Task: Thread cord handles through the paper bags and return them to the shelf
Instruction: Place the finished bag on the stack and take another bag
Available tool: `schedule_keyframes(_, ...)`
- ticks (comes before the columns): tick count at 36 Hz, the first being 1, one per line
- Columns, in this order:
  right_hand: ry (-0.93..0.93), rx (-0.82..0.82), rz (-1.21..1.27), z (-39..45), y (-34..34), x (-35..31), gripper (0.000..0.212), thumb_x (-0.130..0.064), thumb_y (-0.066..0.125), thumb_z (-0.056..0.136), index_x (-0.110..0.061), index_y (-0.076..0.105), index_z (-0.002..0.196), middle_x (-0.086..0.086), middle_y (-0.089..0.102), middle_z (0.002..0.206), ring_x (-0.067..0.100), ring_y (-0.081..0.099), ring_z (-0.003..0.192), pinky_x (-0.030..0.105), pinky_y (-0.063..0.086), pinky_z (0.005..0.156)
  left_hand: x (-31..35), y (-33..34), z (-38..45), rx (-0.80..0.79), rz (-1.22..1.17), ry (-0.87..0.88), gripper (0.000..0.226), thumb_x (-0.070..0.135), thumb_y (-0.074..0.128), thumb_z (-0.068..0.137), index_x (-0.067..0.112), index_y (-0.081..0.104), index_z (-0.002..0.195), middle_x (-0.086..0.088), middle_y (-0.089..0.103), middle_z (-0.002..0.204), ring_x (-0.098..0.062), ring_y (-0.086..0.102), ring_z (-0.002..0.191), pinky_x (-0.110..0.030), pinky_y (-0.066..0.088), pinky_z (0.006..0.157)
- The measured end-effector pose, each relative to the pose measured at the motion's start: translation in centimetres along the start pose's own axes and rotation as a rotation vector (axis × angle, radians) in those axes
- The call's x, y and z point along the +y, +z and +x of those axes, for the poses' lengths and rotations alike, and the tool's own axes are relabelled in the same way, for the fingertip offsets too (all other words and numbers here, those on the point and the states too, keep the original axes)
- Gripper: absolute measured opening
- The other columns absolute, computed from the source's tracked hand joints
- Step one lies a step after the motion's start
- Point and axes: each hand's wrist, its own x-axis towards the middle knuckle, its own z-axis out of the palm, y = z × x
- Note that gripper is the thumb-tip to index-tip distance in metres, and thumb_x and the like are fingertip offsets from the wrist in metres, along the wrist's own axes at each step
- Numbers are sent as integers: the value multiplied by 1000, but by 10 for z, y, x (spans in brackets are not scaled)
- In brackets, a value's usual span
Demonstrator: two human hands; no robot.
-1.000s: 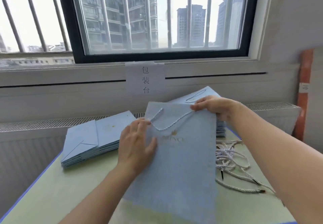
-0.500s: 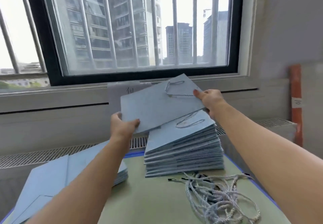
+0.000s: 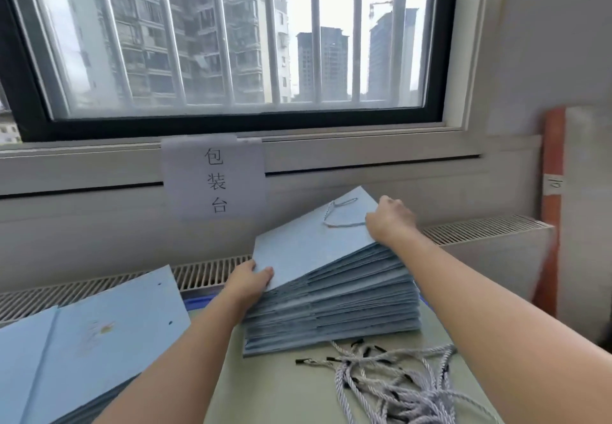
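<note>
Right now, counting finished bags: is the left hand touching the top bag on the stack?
Touching. The head view shows the left hand with its thumb lying on the top bag's near corner, no gap between them.

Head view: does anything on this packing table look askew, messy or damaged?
Nothing looks damaged. The finished stack fans unevenly, higher at its far end, and the top bag, held by the left hand and right hand, sits tilted. The loose cords lie tangled.

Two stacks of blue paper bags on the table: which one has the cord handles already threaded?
The tall stack of bags under both hands; its top bag shows a cord handle. The left stack shows only empty punch holes.
</note>
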Motion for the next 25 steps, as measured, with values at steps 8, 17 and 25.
schedule_keyframes(8,0,0,-83,-12,-5,9,32,-19,41,98,-3,50,125,15,57,126,32,56,111,31,40,76,-6,8,-4,88,8,7,57,23,53,99,3,33,149,-12,37,153,-31,40,135,-37,32,112)
schedule_keyframes(17,-15,-40,-128,-31,-12,8,40,-21,36,97,-8,38,134,12,49,136,31,50,121,34,37,83,-9,14,-19,89,162,30,54,28,43,102,7,30,150,-12,34,155,-31,35,139,-36,30,109)
schedule_keyframes(25,-83,25,-248,-45,-22,-2,50,-40,24,101,-9,39,138,12,46,140,30,44,126,41,33,99,0,1,-35,89,296,131,54,37,36,103,11,31,150,-11,31,156,-28,32,141,-39,28,113)
